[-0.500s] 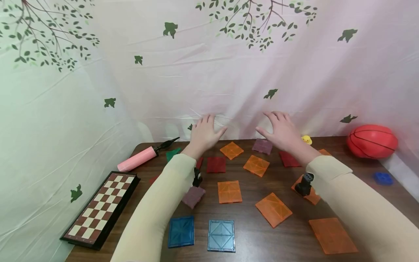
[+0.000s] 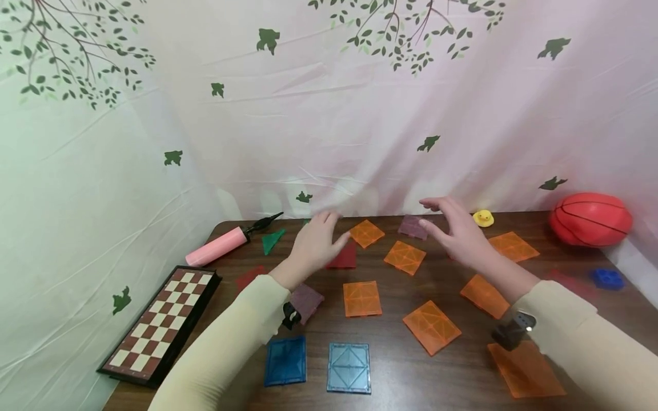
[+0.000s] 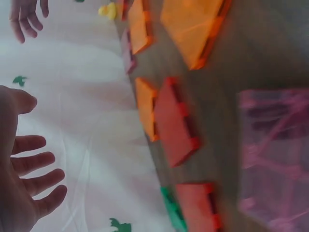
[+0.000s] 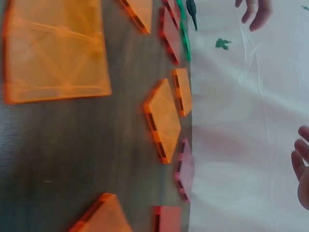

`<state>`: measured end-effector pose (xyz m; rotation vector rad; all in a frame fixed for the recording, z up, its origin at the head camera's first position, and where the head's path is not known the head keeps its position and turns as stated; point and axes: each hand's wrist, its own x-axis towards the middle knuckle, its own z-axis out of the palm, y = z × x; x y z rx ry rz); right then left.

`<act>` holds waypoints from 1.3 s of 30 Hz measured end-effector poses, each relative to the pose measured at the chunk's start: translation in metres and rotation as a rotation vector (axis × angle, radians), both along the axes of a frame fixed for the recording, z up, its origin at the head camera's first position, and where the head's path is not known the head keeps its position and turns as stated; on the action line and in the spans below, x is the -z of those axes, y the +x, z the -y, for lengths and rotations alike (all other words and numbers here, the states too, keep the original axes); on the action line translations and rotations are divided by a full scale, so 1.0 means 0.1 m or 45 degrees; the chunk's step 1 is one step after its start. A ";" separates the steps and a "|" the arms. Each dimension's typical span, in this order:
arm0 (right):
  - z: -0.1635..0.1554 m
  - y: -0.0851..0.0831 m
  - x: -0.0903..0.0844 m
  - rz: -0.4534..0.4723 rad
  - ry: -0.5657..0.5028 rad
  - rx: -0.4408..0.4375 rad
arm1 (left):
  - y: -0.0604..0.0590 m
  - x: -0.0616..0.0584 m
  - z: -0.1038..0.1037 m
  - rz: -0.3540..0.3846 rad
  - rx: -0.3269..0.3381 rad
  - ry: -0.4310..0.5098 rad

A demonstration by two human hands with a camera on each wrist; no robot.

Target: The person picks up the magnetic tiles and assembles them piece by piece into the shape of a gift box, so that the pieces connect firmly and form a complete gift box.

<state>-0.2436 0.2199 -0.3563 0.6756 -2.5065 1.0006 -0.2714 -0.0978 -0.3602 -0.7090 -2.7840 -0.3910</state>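
Tiles [image 2: 405,258] are spaced across table [image 2: 392,368] to far edge, below left hand [image 2: 315,244] and right hand [image 2: 457,233], both relaxed, empty.

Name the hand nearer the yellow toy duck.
Right. In the head view, the right hand is just left of the yellow toy duck; the left hand is much farther left.

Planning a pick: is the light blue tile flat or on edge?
Flat: the light blue tile lies on the table, its whole face turned upward.

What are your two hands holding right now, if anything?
Left hand: open, holding nothing, above the tabletop.
Right hand: open too, holding nothing.
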 end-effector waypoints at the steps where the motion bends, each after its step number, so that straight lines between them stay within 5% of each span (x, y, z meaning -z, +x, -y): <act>1: 0.00 0.04 0.01 -0.010 -0.004 -0.012 | 0.04 0.04 0.01 0.005 0.012 0.001; 12: -0.06 0.42 0.34 -0.133 0.005 -0.152 | 0.37 0.32 0.03 0.152 0.155 -0.038; 20: -0.07 0.66 0.58 -0.040 0.083 -0.328 | 0.59 0.49 -0.02 0.297 0.315 -0.128; 29: -0.14 0.86 0.76 0.137 0.253 -0.476 | 0.76 0.69 -0.05 0.349 0.556 -0.229; 39: -0.21 0.94 0.87 0.230 0.431 -0.542 | 0.82 0.74 -0.07 0.365 0.623 -0.338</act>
